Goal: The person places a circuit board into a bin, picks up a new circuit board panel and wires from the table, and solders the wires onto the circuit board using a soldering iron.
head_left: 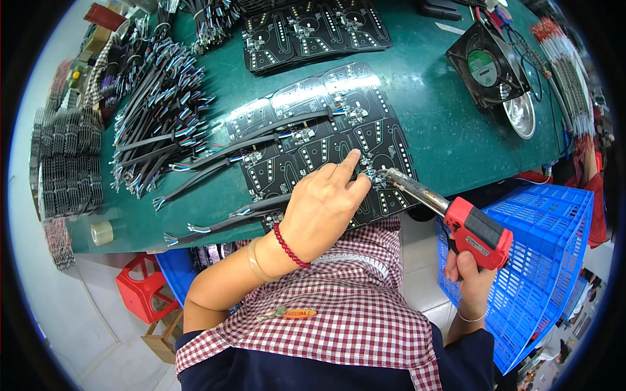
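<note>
The right hand (471,281) is gripping a red soldering gun (456,218) tightly, its tip touching a black circuit board (385,146) on the green table (450,130). The left hand (323,208) is pressing the board just beside the tip, fingers loosely curled, holding nothing.

I take this for an electronics assembly workshop. Black circuit boards (326,130) cover the middle of a green bench (443,130), with bundled cables (156,111) heaped at upper left. A red soldering gun (473,231) sits at right, a cooling fan (488,65) upper right, and a blue crate (554,260) lower right.
</note>
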`<state>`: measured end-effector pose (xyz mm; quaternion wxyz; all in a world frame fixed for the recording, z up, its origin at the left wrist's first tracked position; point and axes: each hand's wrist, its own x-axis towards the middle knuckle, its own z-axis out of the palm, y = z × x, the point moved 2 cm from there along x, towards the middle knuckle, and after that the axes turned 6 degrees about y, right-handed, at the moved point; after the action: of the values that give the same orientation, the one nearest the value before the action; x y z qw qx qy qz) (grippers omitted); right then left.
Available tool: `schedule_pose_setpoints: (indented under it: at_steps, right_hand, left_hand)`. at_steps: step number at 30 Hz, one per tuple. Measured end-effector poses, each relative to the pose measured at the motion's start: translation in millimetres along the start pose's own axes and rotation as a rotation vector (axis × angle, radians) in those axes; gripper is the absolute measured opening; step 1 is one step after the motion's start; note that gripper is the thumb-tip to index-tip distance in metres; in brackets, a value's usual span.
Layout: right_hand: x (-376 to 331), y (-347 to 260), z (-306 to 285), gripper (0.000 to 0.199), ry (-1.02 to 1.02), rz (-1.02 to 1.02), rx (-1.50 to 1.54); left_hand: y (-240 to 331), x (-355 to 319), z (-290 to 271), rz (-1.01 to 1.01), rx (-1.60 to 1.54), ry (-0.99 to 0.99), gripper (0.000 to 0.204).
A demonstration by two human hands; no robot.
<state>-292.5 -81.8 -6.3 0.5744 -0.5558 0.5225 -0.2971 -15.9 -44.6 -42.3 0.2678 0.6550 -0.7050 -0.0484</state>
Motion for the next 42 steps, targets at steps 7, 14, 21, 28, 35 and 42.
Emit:
schedule_pose_setpoints:
  at_steps: [7,14,21,28,35,42]
  right_hand:
    - [9,-10,1,0.029,0.005,0.097,-0.044]
    - [16,-14,5,0.039,0.02,0.079,-0.116]
    - [19,-20,1,0.021,-0.012,0.133,-0.034]
    - [16,-26,5,0.024,0.004,0.094,-0.124]
    - [5,-20,-1,0.04,0.071,-0.034,-0.023]
    - [3,-8,5,0.044,0.104,-0.018,0.01]
  left_hand:
    - [1,0,3,-0.037,-0.02,0.033,0.03]
    - [3,-1,6,-0.076,-0.047,0.085,0.028]
    - [6,0,7,-0.095,-0.043,0.093,0.027]
    - [6,-1,8,-0.091,-0.031,0.092,0.029]
    - [8,1,6,-0.088,-0.041,0.069,0.03]
    - [7,-1,2,-0.114,-0.048,-0.001,0.03]
